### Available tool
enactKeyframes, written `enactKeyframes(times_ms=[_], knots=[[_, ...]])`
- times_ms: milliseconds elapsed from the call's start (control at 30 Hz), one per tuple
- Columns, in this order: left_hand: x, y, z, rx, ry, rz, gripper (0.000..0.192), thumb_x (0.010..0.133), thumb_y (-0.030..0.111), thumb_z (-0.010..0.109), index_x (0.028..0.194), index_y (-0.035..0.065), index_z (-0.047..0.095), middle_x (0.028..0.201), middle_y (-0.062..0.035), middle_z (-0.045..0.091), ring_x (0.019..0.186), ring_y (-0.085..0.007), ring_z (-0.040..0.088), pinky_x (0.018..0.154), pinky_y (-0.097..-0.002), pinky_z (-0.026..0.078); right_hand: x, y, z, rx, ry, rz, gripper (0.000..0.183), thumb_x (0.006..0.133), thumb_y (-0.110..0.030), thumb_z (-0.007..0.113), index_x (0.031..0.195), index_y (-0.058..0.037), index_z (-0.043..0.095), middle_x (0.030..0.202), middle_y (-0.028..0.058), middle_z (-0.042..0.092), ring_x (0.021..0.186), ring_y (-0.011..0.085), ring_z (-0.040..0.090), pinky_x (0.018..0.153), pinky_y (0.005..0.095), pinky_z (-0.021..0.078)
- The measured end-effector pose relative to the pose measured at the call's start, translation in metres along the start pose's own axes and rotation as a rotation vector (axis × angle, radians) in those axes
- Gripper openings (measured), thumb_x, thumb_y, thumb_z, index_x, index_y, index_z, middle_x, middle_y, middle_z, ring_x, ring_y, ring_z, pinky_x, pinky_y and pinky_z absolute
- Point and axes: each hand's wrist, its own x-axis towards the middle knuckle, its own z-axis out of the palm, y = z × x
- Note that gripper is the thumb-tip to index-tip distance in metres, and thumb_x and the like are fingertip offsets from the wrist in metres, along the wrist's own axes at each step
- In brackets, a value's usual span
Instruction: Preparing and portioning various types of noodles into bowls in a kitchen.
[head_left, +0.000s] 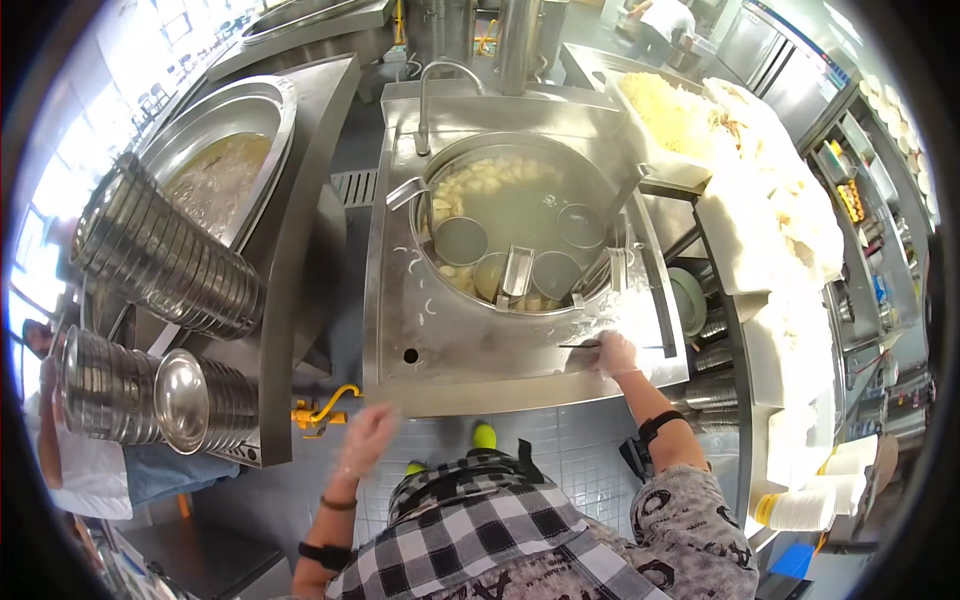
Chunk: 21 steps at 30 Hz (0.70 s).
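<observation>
My right hand (616, 354), in a clear glove, rests at the front right of the steel cooking station (480, 390), on a thin dark stick or rod (577, 346) lying across its top. My left hand (367, 436), blurred and with fingers curled, is in the air before the station's front left edge; I cannot tell whether it holds anything. Behind my right hand is a round vat (517, 187) of cloudy liquid with pale chunks at its rim. Several strainer baskets, one of them a round basket (556, 275), hang in it from metal handles.
Stacked steel bowls (172, 255) and a large oval pan (289, 112) of brownish liquid stand left. A curved faucet (424, 112) rises behind the vat. At right are a white tub (675, 169) of noodles and stacked paper cups (799, 510). A person (82, 450) is at far left, another (667, 22) behind.
</observation>
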Motion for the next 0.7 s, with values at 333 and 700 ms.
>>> enactKeyframes(times_ms=[333,700], knots=[[0.163,0.138,0.068,-0.621,-0.405,0.063,0.038,0.080,0.015,0.058,0.112,0.0000,0.045,0.103,-0.0083,0.054,0.098,-0.0147,0.050,0.076,-0.0261,0.044,-0.022,-0.049,-0.135,0.031,0.025,-0.185,0.016,0.072,-0.015,0.048,0.071,-0.0046,0.060,0.077,0.0167,0.059,0.069,0.0284,0.060,0.059,0.0381,0.0479],[0.214,0.196,0.093,-0.093,-0.315,-0.210,0.033,0.070,0.031,0.064,0.067,0.0004,0.053,0.057,-0.0101,0.055,0.053,-0.0135,0.052,0.049,-0.0295,0.042,-0.024,-0.095,-0.114,1.038,0.272,-0.275,0.017,0.082,-0.002,0.049,0.096,-0.0027,0.059,0.074,0.0065,0.054,0.073,0.0118,0.053,0.057,0.0239,0.0426]])
